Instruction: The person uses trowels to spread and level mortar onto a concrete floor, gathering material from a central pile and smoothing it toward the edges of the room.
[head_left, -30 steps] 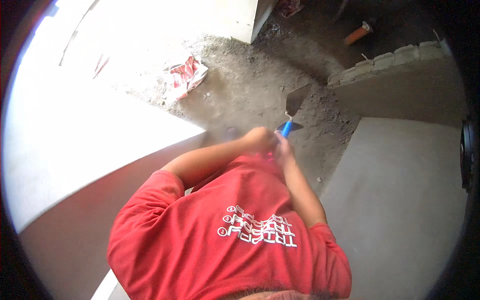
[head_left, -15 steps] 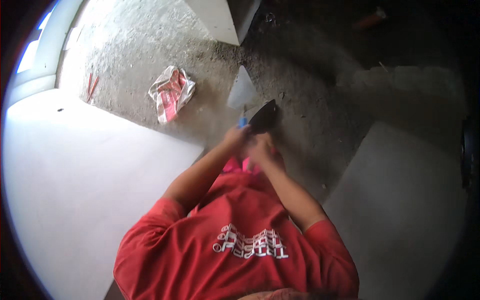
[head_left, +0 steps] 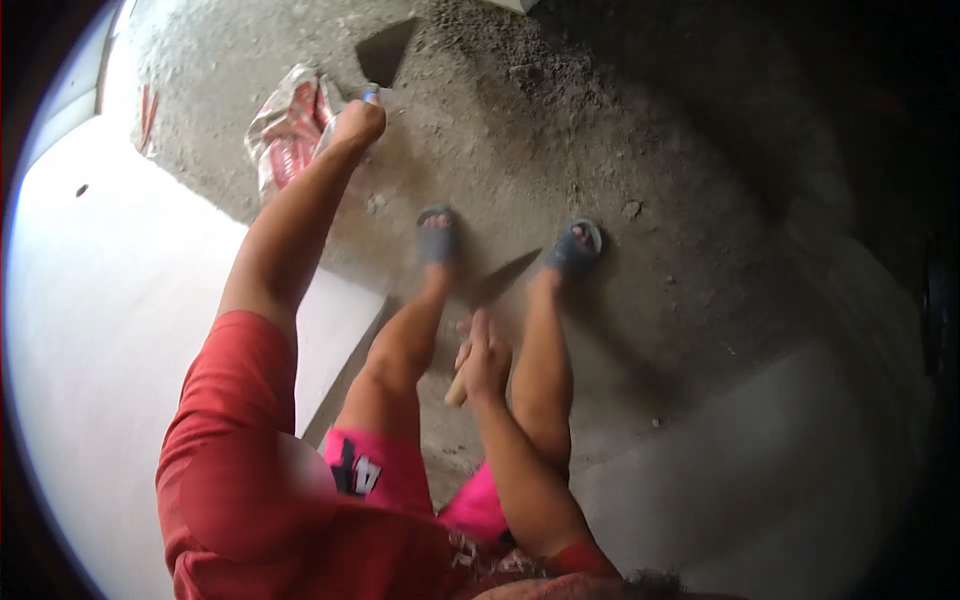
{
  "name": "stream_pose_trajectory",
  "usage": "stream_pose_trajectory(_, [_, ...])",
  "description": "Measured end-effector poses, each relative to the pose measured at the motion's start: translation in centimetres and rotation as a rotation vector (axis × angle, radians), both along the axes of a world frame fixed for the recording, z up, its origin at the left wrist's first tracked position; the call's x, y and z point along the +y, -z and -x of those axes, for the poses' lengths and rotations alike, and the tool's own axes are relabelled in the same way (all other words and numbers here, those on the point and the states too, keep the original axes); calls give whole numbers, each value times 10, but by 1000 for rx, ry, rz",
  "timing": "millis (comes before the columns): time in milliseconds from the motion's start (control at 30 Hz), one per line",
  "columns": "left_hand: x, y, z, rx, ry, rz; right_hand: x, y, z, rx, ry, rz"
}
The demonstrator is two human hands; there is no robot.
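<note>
My left hand (head_left: 358, 124) is stretched forward, its fingers closed around the blue handle of a trowel (head_left: 387, 53). That trowel's flat, dark, angular blade points away from me, over the dusty ground just beyond a crumpled sack (head_left: 290, 125). Lower and nearer my body, my right hand (head_left: 485, 357) grips a second trowel (head_left: 508, 277). Its pale wooden handle end sticks out below the palm, and its narrow dark blade points forward between my feet. The two hands are well apart.
Rough, dusty ground (head_left: 470, 150) spreads ahead, with small stones and loose dirt. A broad white panel or wall surface (head_left: 130, 330) lies along the left. Thin red sticks (head_left: 148, 118) are at far left. My sandalled feet (head_left: 575, 247) stand apart. A grey surface (head_left: 740, 470) lies at lower right.
My hands were close together in front of me with both trowels. Now the left has swung forward and left, while the right has come back lower. My legs and feet have come into view.
</note>
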State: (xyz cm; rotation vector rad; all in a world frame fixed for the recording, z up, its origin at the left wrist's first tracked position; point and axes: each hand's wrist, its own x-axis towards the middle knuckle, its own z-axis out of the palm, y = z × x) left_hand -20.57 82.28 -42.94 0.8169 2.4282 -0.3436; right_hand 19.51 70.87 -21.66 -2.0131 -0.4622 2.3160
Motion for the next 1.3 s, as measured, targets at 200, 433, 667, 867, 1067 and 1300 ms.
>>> stream_pose_trajectory(200, [92, 89, -89, 83, -434, -319, 0, 56, 18, -141, -127, -42])
stream_pose_trajectory(433, [14, 74, -242, -324, -336, -289, -9, 69, 46, -125, -292, 131])
stream_pose_trajectory(667, [-18, 55, -82, -144, -109, -481, -3, 79, 52, -143, -232, 234])
stream_pose_trajectory(867, [97, 102, -86, -783, -1249, -490, 16, 72, 59, -27, -290, 235])
stream_pose_trajectory(1067, [-13, 71, -251, -380, -237, -170, 9, 75, 62, -58, -189, 314])
stream_pose_trajectory(1300, [0, 79, -100, -353, -488, -318, -25, 83, 51, -41, -120, 258])
